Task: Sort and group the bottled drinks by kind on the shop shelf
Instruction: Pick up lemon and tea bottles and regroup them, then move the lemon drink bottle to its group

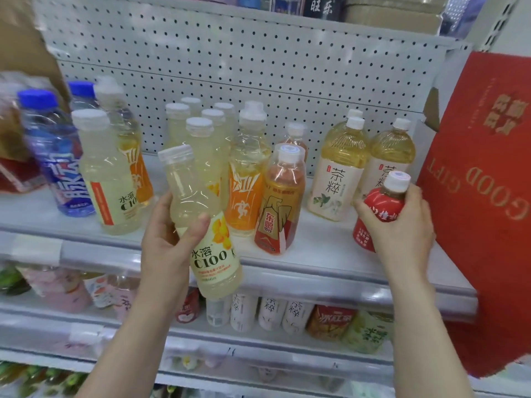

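My left hand [169, 239] grips a pale yellow C100 bottle [201, 222], tilted in front of the white shelf [316, 262]. My right hand [399, 222] holds a red-labelled bottle [382, 202] with a white cap near the shelf's right front. Another C100 bottle [106, 173] stands at the left, and several more [198, 130] stand at the back. Two orange-labelled clear bottles [247, 173] [129, 145], an orange Dongpeng bottle [280, 199], two yellow tea bottles [339, 168] [390, 156] and blue sports-drink bottles [54, 150] also stand there.
A red "GOOD GIFT" box [485, 196] leans at the shelf's right end, close to my right hand. A white pegboard [230, 58] backs the shelf. Lower shelves [258, 340] hold several other bottled drinks. Packaged goods lie at the far left [14, 168].
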`<control>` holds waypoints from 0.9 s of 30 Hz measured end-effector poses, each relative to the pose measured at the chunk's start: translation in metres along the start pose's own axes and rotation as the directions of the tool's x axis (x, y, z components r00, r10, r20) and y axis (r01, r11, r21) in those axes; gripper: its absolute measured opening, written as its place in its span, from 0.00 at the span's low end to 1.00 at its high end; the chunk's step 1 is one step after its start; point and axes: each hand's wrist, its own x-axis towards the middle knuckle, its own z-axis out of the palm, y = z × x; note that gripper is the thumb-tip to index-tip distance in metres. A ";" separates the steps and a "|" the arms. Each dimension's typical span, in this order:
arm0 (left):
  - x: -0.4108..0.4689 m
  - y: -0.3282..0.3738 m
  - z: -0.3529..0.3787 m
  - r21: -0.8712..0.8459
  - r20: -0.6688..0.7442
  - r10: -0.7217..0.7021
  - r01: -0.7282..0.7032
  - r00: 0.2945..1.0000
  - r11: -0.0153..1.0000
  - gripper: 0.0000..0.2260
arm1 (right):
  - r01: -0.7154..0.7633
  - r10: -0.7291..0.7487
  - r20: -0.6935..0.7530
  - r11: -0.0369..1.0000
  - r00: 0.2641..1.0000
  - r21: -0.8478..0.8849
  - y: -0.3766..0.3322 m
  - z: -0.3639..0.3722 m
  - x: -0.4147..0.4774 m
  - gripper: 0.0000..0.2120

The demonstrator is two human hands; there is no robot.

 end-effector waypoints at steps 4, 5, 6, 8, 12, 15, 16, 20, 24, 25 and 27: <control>-0.009 0.006 -0.013 -0.034 -0.067 -0.039 0.037 0.997 0.999 0.36 | 0.123 -0.132 0.054 0.981 0.990 0.151 -0.051 -0.022 -0.046 0.30; -0.012 0.007 -0.019 -0.040 -0.086 -0.054 0.051 0.995 0.998 0.34 | 0.122 -0.149 0.127 0.973 0.981 0.196 -0.063 -0.022 -0.057 0.29; -0.016 0.008 -0.026 -0.046 -0.110 -0.070 0.065 0.991 0.997 0.32 | 0.114 -0.166 0.209 0.964 0.964 0.239 -0.073 -0.018 -0.069 0.28; -0.023 0.013 -0.042 -0.055 -0.166 -0.092 0.084 0.982 0.995 0.27 | 0.081 -0.195 0.359 0.948 0.913 0.309 -0.091 -0.003 -0.095 0.28; -0.036 0.025 -0.093 0.001 -0.247 -0.120 0.124 0.962 0.992 0.30 | 0.044 -0.230 0.513 0.937 0.827 0.348 -0.119 0.040 -0.145 0.25; -0.042 0.040 -0.143 0.025 -0.293 -0.124 0.137 0.948 0.990 0.29 | 0.009 -0.242 0.560 0.923 0.793 0.386 -0.149 0.074 -0.179 0.30; -0.044 0.046 -0.161 0.034 -0.302 -0.122 0.139 0.945 0.990 0.29 | -0.005 -0.243 0.580 0.920 0.777 0.391 -0.161 0.085 -0.191 0.32; -0.048 0.077 -0.244 0.076 -0.350 -0.123 0.159 0.929 0.984 0.30 | -0.059 -0.260 0.637 0.899 0.726 0.435 -0.219 0.130 -0.240 0.34; -0.050 0.118 -0.332 0.130 -0.421 -0.086 0.154 0.903 0.979 0.29 | -0.140 -0.298 0.699 0.857 0.650 0.495 -0.291 0.169 -0.292 0.24; -0.050 0.128 -0.353 0.134 -0.442 -0.073 0.147 0.894 0.980 0.29 | -0.158 -0.310 0.712 0.847 0.630 0.508 -0.308 0.180 -0.304 0.24; -0.050 0.147 -0.394 0.147 -0.475 -0.048 0.133 0.879 0.980 0.29 | -0.168 -0.339 0.729 0.835 0.595 0.525 -0.340 0.201 -0.330 0.30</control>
